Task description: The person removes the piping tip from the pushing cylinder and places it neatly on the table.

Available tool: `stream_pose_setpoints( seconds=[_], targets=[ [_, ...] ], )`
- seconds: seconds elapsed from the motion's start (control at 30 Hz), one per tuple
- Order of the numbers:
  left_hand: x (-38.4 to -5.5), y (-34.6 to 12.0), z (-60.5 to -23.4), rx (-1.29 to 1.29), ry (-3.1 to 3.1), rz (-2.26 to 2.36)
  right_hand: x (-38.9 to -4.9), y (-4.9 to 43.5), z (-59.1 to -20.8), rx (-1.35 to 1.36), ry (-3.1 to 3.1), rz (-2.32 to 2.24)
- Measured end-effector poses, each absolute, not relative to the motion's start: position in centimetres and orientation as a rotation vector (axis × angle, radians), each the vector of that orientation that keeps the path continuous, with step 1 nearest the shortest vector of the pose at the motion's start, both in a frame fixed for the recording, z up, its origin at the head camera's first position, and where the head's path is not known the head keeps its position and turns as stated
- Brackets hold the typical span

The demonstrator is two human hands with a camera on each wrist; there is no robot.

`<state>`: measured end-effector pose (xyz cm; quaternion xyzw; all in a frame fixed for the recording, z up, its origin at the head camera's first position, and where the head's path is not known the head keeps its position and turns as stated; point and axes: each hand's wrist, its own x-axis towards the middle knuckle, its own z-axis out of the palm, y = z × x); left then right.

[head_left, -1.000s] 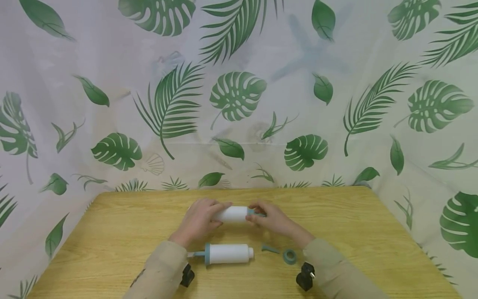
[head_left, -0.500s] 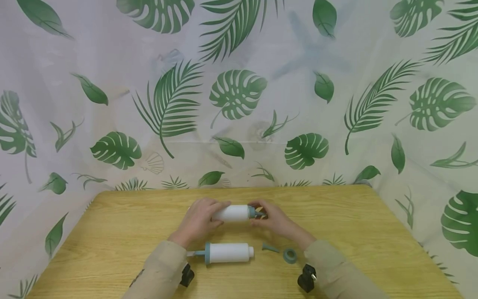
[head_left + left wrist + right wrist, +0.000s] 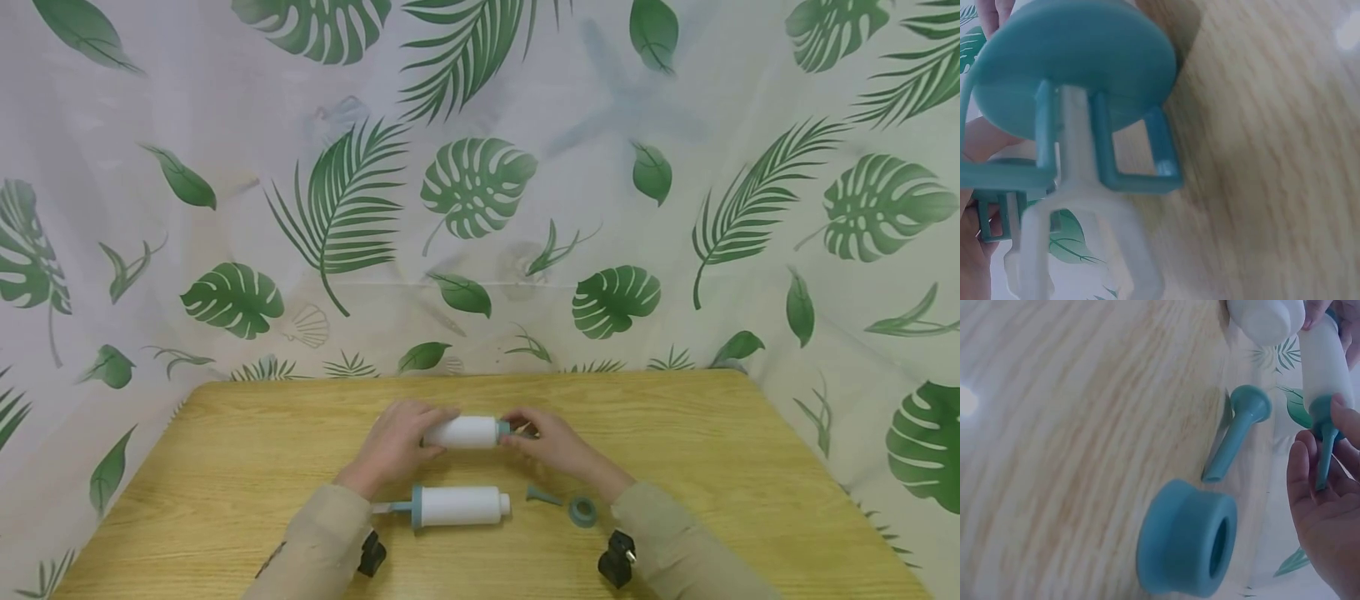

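Observation:
My left hand (image 3: pixel 397 440) grips the white barrel (image 3: pixel 465 432) of an icing syringe held crosswise over the table. At its right end, my right hand (image 3: pixel 553 442) pinches the teal screw collar (image 3: pixel 1321 411) between thumb and fingers. A slim teal nozzle (image 3: pixel 1325 459) pokes out of that collar towards the palm. The held syringe's teal-and-white plunger end (image 3: pixel 997 215) shows beside the left hand in the left wrist view. Nearer the body lies a second white syringe (image 3: pixel 459 507) with a teal flange (image 3: pixel 1072 56); its right end is bare white.
On the wooden table (image 3: pixel 247 467), right of the second syringe, lie a loose teal nozzle (image 3: pixel 1235 434) and a teal collar ring (image 3: pixel 1185 540). Black wrist cameras sit under both sleeves (image 3: pixel 675 533). A leaf-printed curtain (image 3: pixel 480 192) hangs behind the table.
The right fingers loosened around the collar half a second ago, baring it, and now pinch it again. The syringe dipped slightly; the left hand keeps its grip.

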<state>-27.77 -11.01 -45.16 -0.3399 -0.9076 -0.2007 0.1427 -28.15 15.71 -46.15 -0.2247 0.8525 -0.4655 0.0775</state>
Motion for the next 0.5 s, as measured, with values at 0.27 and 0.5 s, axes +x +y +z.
stream_pose_setpoints(
  seconds=[0.27,0.5],
  targets=[
    [-27.82,-11.2,-45.37,-0.971,-2.658,-0.574,-28.09,15.98,-46.25,-0.771,2.628,-1.339],
    [-27.69,-11.33,-45.41,-0.942,-2.715,-0.585,-27.96,16.49,-46.48,-0.731,2.639,-1.317]
  ],
)
